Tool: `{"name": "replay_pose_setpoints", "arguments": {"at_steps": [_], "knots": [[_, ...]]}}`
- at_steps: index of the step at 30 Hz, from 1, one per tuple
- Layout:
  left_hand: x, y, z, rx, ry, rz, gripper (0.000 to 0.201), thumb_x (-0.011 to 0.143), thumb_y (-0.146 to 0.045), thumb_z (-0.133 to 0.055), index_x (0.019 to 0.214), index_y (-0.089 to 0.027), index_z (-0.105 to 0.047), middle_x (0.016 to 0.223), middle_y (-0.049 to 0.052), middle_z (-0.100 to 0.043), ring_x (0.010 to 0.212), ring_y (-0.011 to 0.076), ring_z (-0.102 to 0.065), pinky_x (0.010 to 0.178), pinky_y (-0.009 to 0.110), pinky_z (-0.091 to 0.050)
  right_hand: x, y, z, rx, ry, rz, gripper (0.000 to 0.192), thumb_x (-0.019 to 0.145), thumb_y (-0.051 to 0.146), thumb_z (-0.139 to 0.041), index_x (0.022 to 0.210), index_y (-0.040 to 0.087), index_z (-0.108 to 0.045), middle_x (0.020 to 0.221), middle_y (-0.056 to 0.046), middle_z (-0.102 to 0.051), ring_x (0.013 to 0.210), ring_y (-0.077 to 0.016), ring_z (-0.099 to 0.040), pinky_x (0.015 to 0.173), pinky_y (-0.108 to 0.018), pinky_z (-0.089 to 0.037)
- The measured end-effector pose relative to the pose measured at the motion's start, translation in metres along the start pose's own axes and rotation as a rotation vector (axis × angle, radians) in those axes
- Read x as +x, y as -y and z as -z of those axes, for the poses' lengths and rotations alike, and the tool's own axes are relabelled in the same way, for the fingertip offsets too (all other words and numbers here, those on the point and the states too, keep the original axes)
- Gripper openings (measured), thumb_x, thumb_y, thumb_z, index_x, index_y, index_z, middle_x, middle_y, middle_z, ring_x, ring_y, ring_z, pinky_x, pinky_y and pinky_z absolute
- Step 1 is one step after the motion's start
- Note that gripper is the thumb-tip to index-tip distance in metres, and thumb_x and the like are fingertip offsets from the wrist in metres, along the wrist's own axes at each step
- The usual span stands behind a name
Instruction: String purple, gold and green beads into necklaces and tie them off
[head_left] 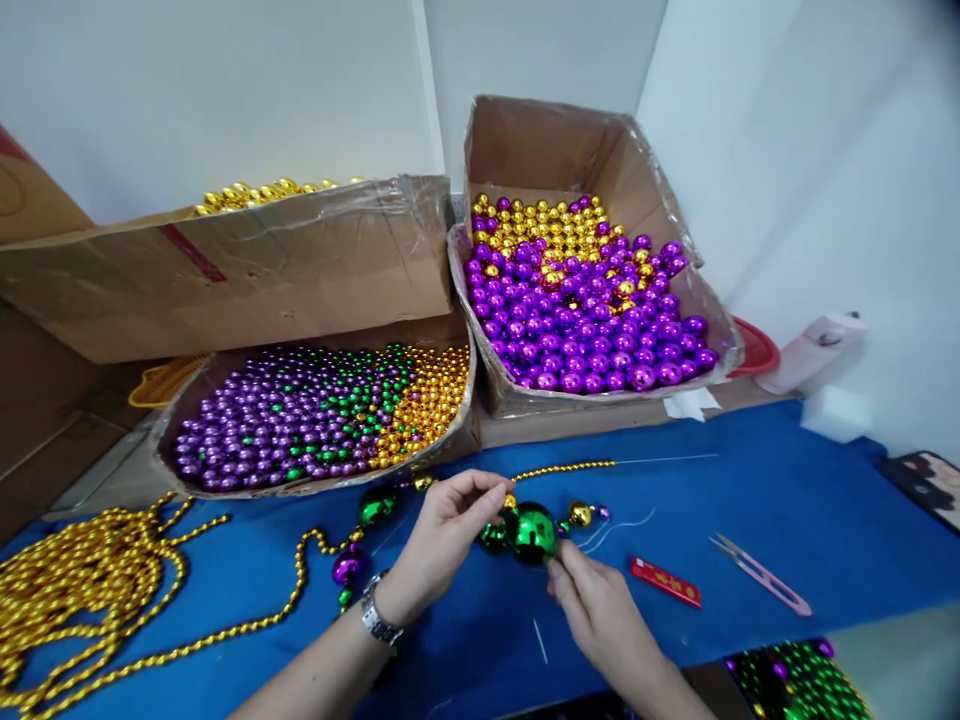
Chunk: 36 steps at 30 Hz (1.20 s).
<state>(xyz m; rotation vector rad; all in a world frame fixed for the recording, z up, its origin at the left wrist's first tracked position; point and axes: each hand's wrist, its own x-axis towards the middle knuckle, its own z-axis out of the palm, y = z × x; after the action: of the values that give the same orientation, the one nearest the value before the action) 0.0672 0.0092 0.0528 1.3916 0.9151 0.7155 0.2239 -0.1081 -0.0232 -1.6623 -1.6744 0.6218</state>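
My left hand (442, 525) is closed in a pinch at a small gold bead (511, 501) on a bead strand. Beside its fingertips is a large shiny green bead (534, 532), with a darker green bead (493, 537) next to it. At the big bead's lower right edge, my right hand (589, 590) is closed, thumb and finger pressed together; what lies between them is hidden. A gold bead (580, 514) and a small purple bead (603, 513) lie just beyond, near loose white thread (619, 524). More of the strand, with a purple bead (347, 567), lies left of my left wrist.
Cardboard boxes hold purple and gold beads (577, 340) and smaller mixed beads (300, 410). Gold bead chain (90, 580) is heaped at left on the blue cloth (750, 480). To the right lie a red packet (666, 582) and pink thread snips (765, 575).
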Motion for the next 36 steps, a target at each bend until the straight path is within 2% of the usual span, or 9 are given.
{"name": "replay_pose_setpoints", "arguments": {"at_steps": [4,8,13,16,19,22,27,32,36], "knots": [[0.001,0.015,-0.009,0.087,0.032,-0.049,0.021,0.082,-0.033,-0.060,0.084,-0.014,-0.067,0.083,0.005,-0.064,0.072,0.0132,-0.055,0.063,0.021,-0.044,-0.011,-0.015,-0.006,-0.004,0.018,-0.056,0.011,0.094,0.019,-0.034,0.095,0.021,-0.045,0.070,0.000,-0.064,0.060,-0.0144,-0.061,0.056,-0.022,-0.042],[0.003,0.028,-0.016,0.117,0.062,-0.056,0.021,0.083,-0.035,-0.059,0.085,-0.015,-0.066,0.078,0.003,-0.062,0.068,0.0125,-0.054,0.059,0.021,-0.043,-0.016,-0.021,-0.006,-0.028,0.003,-0.072,0.014,0.093,0.018,-0.035,0.085,0.021,-0.046,0.071,-0.001,-0.063,0.064,-0.0148,-0.062,0.060,-0.023,-0.044],[0.006,0.032,-0.022,0.168,0.096,-0.094,0.020,0.084,-0.034,-0.058,0.087,-0.016,-0.066,0.082,0.004,-0.064,0.071,0.0133,-0.056,0.063,0.022,-0.045,-0.016,-0.020,-0.002,-0.061,-0.033,-0.062,0.017,0.092,0.019,-0.038,0.085,0.021,-0.054,0.090,-0.005,-0.062,0.083,-0.0159,-0.062,0.072,-0.024,-0.046],[0.006,0.033,-0.024,0.226,0.125,-0.129,0.020,0.085,-0.033,-0.056,0.087,-0.016,-0.066,0.082,0.004,-0.066,0.074,0.0154,-0.059,0.067,0.024,-0.047,-0.019,-0.021,0.002,-0.083,-0.041,-0.063,0.017,0.091,0.019,-0.042,0.087,0.021,-0.058,0.088,-0.004,-0.062,0.081,-0.0152,-0.063,0.071,-0.023,-0.048],[0.005,0.029,-0.025,0.306,0.138,-0.191,0.020,0.085,-0.032,-0.055,0.085,-0.016,-0.067,0.081,0.004,-0.068,0.075,0.0164,-0.060,0.069,0.026,-0.047,-0.022,-0.024,0.012,-0.110,-0.057,-0.067,0.018,0.090,0.022,-0.045,0.096,0.021,-0.062,0.091,-0.005,-0.064,0.080,-0.0156,-0.064,0.070,-0.023,-0.049],[0.005,0.020,-0.028,0.348,0.170,-0.242,0.020,0.085,-0.033,-0.055,0.084,-0.017,-0.067,0.081,0.003,-0.069,0.075,0.0166,-0.062,0.070,0.026,-0.047,-0.019,-0.022,0.028,-0.113,-0.092,-0.062,0.024,0.093,0.022,-0.042,0.107,0.022,-0.062,0.097,-0.006,-0.065,0.086,-0.0162,-0.064,0.076,-0.026,-0.050],[0.009,0.002,-0.037,0.325,0.195,-0.270,0.019,0.084,-0.033,-0.057,0.086,-0.018,-0.069,0.081,0.003,-0.071,0.073,0.0164,-0.063,0.068,0.024,-0.047,-0.003,-0.009,0.050,-0.064,-0.144,-0.012,0.027,0.095,0.024,-0.039,0.112,0.021,-0.060,0.103,-0.007,-0.064,0.095,-0.0176,-0.061,0.083,-0.030,-0.049],[0.011,-0.004,-0.043,0.286,0.214,-0.262,0.020,0.084,-0.032,-0.058,0.088,-0.016,-0.069,0.081,0.004,-0.071,0.073,0.0162,-0.063,0.066,0.024,-0.048,0.006,0.001,0.056,-0.007,-0.156,0.012,0.028,0.095,0.023,-0.038,0.112,0.021,-0.060,0.101,-0.007,-0.065,0.092,-0.0173,-0.061,0.082,-0.030,-0.048],[0.013,-0.009,-0.047,0.272,0.226,-0.268,0.020,0.084,-0.032,-0.057,0.087,-0.016,-0.069,0.079,0.004,-0.070,0.071,0.0152,-0.062,0.065,0.023,-0.048,0.009,0.004,0.050,0.044,-0.135,0.032,0.027,0.094,0.022,-0.041,0.114,0.022,-0.059,0.103,-0.006,-0.065,0.095,-0.0168,-0.061,0.084,-0.029,-0.047]]}}
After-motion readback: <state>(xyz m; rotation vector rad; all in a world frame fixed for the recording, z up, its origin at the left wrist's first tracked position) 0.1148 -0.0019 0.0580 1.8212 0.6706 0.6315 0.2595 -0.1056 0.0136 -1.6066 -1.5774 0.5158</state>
